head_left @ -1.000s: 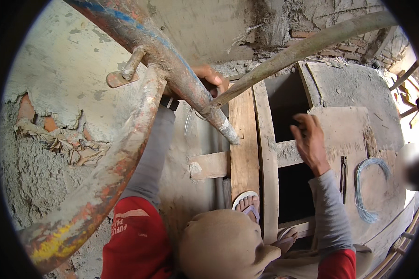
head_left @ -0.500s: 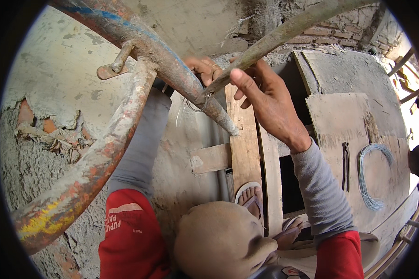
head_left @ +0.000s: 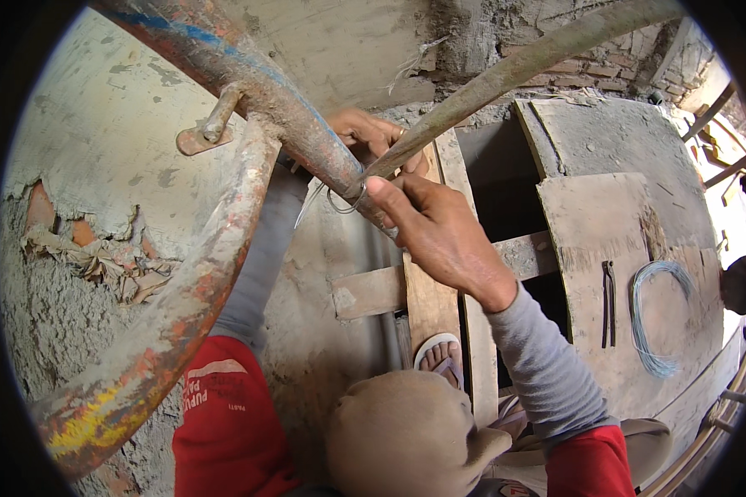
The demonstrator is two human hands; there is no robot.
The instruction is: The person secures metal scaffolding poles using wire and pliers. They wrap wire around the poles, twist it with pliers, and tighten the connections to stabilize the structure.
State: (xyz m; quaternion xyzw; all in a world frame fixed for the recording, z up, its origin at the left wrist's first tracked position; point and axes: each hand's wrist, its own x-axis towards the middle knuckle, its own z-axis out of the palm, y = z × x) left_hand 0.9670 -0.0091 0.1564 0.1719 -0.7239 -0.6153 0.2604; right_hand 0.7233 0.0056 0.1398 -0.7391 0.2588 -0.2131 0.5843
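A thick, paint-stained metal pipe [head_left: 249, 95] slants down from the upper left. A thinner pole [head_left: 539, 70] crosses it from the upper right, and a thin wire loop [head_left: 340, 205] goes round where they meet. My right hand [head_left: 443, 236] is closed at this joint, its thumb pressed on the wire beside the thin pole. Behind the pipe and pole is my left hand [head_left: 369, 128], its fingers curled at the back of the joint. The pipe and pole partly hide it, and whatever it grips cannot be seen.
Pincers [head_left: 609, 302] and a coil of blue-grey wire [head_left: 659, 319] lie on plywood [head_left: 605, 207] at the right. Narrow planks [head_left: 431, 306] run under my feet, beside a dark gap [head_left: 501, 178]. A curved, rusty pipe [head_left: 199, 290] bends down the left, before a rough wall [head_left: 75, 166].
My right hand has come down and left, from raised with fingers apart to closed at the wired joint. My left hand's fingers have shifted slightly right behind the pole.
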